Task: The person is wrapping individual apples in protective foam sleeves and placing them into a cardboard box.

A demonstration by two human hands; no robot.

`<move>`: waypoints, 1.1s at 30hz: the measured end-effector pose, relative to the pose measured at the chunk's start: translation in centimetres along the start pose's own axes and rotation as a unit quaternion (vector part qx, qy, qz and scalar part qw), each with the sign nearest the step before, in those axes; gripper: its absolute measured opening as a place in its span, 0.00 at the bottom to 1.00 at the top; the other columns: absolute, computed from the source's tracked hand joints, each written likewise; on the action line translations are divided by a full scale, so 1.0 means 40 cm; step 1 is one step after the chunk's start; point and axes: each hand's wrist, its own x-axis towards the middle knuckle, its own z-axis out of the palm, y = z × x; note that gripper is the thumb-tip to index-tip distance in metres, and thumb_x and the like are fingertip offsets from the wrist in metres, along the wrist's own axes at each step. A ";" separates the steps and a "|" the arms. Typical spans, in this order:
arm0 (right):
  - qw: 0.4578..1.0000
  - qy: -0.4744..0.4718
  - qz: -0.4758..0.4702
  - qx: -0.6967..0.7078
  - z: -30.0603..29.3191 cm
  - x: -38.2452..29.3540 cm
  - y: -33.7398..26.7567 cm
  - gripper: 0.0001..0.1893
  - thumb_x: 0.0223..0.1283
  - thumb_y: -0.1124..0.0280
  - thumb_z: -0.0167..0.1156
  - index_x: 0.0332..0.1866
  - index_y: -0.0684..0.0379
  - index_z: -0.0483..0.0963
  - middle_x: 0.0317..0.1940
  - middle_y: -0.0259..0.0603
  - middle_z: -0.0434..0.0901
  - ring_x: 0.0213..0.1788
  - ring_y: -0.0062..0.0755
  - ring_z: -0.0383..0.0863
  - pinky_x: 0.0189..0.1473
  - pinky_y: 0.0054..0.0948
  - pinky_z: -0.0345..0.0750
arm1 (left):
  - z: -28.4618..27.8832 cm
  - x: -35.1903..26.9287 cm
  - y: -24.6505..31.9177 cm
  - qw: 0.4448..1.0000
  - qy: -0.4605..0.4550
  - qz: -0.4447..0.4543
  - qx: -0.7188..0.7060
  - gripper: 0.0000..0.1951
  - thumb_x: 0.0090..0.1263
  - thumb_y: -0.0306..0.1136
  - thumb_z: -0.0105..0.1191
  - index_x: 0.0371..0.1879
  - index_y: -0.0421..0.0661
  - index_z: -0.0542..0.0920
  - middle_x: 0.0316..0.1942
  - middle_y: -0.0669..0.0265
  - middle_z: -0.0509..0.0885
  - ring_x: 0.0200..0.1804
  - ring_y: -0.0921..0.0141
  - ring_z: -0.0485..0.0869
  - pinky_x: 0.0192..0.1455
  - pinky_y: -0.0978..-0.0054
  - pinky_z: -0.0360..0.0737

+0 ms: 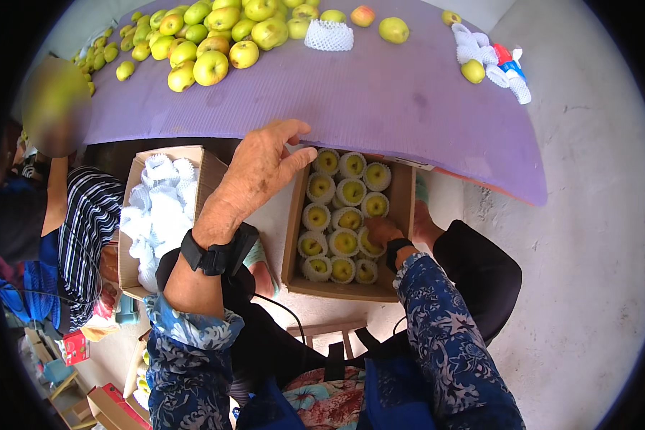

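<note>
My left hand (263, 166) hovers near the table's front edge, fingers apart and with nothing in it. Below and to its right, an open cardboard box (289, 258) holds rows of yellow-green apples, each in a white foam net sleeve. My right hand (384, 232) reaches into the box's right side. It rests against a sleeved apple (370, 248) there; its fingertips are partly hidden, so its grip is unclear. Between the rows, another sleeved apple (349, 219) sits just left of the right hand.
A second carton (210, 172) full of white foam nets (161, 215) stands left. Loose apples (211, 67) pile on the purple-covered table (355, 91), with a foam net (329, 35) beside them. More nets (467, 45) lie far right. A person in a striped garment (88, 215) sits at left.
</note>
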 end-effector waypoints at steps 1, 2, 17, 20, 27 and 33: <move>1.000 0.004 -0.012 0.005 0.002 -0.002 0.002 0.19 0.57 0.74 0.56 0.55 0.61 0.75 0.53 0.55 0.79 0.56 0.53 0.79 0.56 0.44 0.78 | 0.003 -0.001 0.000 1.000 0.000 -0.001 0.003 0.18 0.65 0.37 0.61 0.50 0.40 0.79 0.37 0.53 0.83 0.33 0.62 0.82 0.40 0.66 0.81; 1.000 0.013 -0.011 0.015 0.004 -0.005 0.004 0.19 0.57 0.74 0.55 0.55 0.60 0.75 0.53 0.55 0.79 0.56 0.53 0.78 0.56 0.45 0.78 | 0.004 -0.002 0.000 1.000 -0.007 -0.001 0.001 0.18 0.66 0.35 0.61 0.51 0.40 0.78 0.38 0.56 0.82 0.33 0.65 0.81 0.39 0.68 0.80; 0.998 -0.028 -0.057 0.021 0.034 0.082 0.081 0.32 0.46 0.71 0.64 0.63 0.55 0.72 0.60 0.52 0.74 0.63 0.49 0.73 0.64 0.40 0.72 | 0.018 -0.009 -0.011 0.992 -0.015 0.039 0.119 0.17 0.67 0.36 0.58 0.51 0.43 0.76 0.45 0.54 0.80 0.46 0.52 0.81 0.49 0.58 0.79; 0.997 0.033 -0.063 0.017 0.048 0.076 0.077 0.29 0.45 0.69 0.64 0.60 0.54 0.74 0.56 0.50 0.77 0.59 0.49 0.77 0.61 0.41 0.75 | 0.020 -0.007 -0.006 0.992 -0.040 0.032 0.118 0.17 0.66 0.37 0.58 0.52 0.43 0.76 0.46 0.55 0.80 0.48 0.51 0.81 0.51 0.58 0.78; 0.982 0.156 -0.098 -0.026 0.062 0.032 0.067 0.14 0.53 0.66 0.55 0.43 0.58 0.80 0.45 0.52 0.83 0.48 0.52 0.82 0.49 0.45 0.79 | 0.018 -0.006 -0.010 0.988 -0.070 0.036 0.132 0.18 0.66 0.36 0.59 0.51 0.41 0.76 0.46 0.54 0.79 0.48 0.52 0.81 0.50 0.58 0.78; 0.989 0.123 -0.076 -0.011 0.077 0.053 0.078 0.14 0.53 0.66 0.56 0.44 0.57 0.80 0.45 0.51 0.82 0.49 0.52 0.82 0.50 0.47 0.78 | 0.019 -0.009 -0.019 0.986 -0.074 0.034 0.147 0.18 0.65 0.36 0.59 0.50 0.40 0.77 0.44 0.54 0.80 0.47 0.53 0.81 0.50 0.59 0.78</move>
